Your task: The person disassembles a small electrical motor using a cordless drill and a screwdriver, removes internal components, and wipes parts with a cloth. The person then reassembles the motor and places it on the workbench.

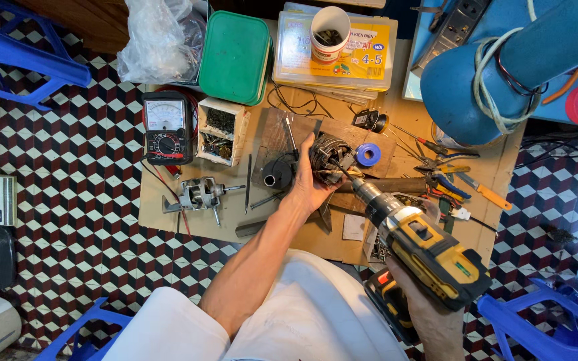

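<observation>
My left hand grips a round motor stator with copper windings, holding it on the low wooden board. My right hand holds the grip of a yellow and black cordless drill. The drill's bit points up-left and touches the stator's right side. A black round motor part lies just left of my left hand.
A multimeter and a small box of screws stand at the board's left. A bare rotor with shaft lies in front. Pliers and screwdrivers lie right. A blue lamp, green box and blue stools surround.
</observation>
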